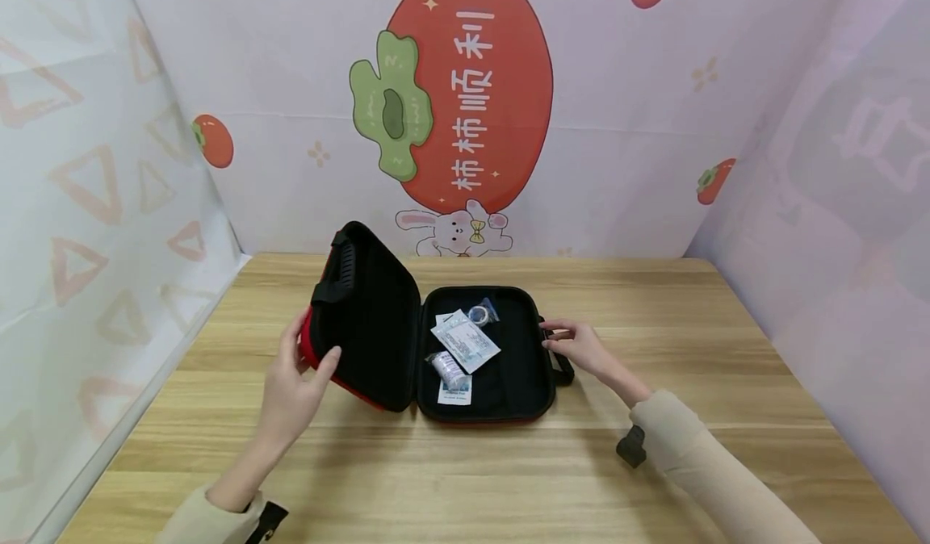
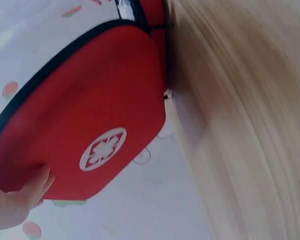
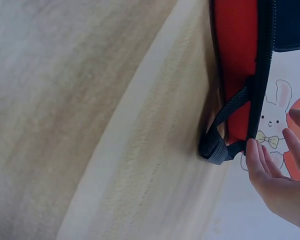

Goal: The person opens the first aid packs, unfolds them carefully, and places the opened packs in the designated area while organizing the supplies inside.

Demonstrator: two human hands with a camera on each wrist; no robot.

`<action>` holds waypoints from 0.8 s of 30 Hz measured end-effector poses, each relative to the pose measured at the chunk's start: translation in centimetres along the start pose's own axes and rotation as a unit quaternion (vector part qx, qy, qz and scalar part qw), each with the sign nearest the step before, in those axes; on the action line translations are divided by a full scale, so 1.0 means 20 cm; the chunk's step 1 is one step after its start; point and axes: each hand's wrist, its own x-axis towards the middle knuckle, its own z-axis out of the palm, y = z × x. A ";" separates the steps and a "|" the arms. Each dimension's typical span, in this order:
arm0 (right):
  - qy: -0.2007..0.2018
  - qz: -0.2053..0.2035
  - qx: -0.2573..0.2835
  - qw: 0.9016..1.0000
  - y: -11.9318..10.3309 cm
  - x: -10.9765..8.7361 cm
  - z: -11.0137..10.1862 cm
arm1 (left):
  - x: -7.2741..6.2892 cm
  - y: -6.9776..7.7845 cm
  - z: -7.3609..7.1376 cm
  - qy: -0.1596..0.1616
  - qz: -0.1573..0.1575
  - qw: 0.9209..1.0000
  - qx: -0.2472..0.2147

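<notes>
A red zip case with black lining stands unfolded on the table. My left hand (image 1: 292,389) grips the rim of its tilted lid (image 1: 378,326), thumb on the inner side. In the left wrist view, the lid's red outside (image 2: 100,95) bears a white round emblem (image 2: 103,149). Inside the flat base (image 1: 525,350) lie a printed white packet (image 1: 467,342), a wrapped white roll (image 1: 449,370) and a small bagged ring-shaped roll (image 1: 479,315). With fingers spread, my right hand (image 1: 581,347) touches the base's right edge beside the black carry handle (image 3: 225,122).
The case rests mid-way on a wooden table (image 1: 654,302). Behind it hangs a white backdrop (image 1: 617,100) with a large persimmon print, and a patterned white sheet (image 1: 94,165) borders the left side.
</notes>
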 end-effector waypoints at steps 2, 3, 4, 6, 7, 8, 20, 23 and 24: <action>-0.003 -0.007 -0.004 1.000 0.01 0.00 0.00 | 0.01 -0.02 -0.04 -0.018 -0.028 0.999 -0.010; -0.004 -0.011 -0.004 1.000 0.01 0.00 0.01 | 0.02 -0.03 -0.07 -0.027 -0.043 0.999 -0.014; -0.005 -0.015 -0.004 1.000 0.02 0.00 0.01 | 0.03 -0.04 -0.09 -0.038 -0.056 0.998 -0.020; -0.006 -0.011 -0.006 1.000 0.03 0.00 0.02 | 0.05 -0.07 -0.13 -0.060 -0.077 0.995 -0.033; -0.008 -0.008 -0.010 1.000 0.03 0.00 0.02 | 0.06 -0.08 -0.15 -0.070 -0.085 0.993 -0.035; -0.007 -0.003 -0.012 1.000 0.04 0.00 0.02 | 0.06 -0.10 -0.17 -0.079 -0.091 0.992 -0.035; -0.017 0.020 -0.023 0.999 0.06 -0.02 0.05 | 0.08 -0.29 -0.27 -0.103 -0.134 0.985 -0.024; -0.021 0.023 -0.010 0.999 0.06 -0.03 0.06 | 0.08 -0.31 -0.28 -0.094 -0.135 0.986 -0.017; -0.021 0.023 -0.007 0.999 0.06 -0.03 0.06 | 0.08 -0.32 -0.29 -0.090 -0.134 0.987 -0.011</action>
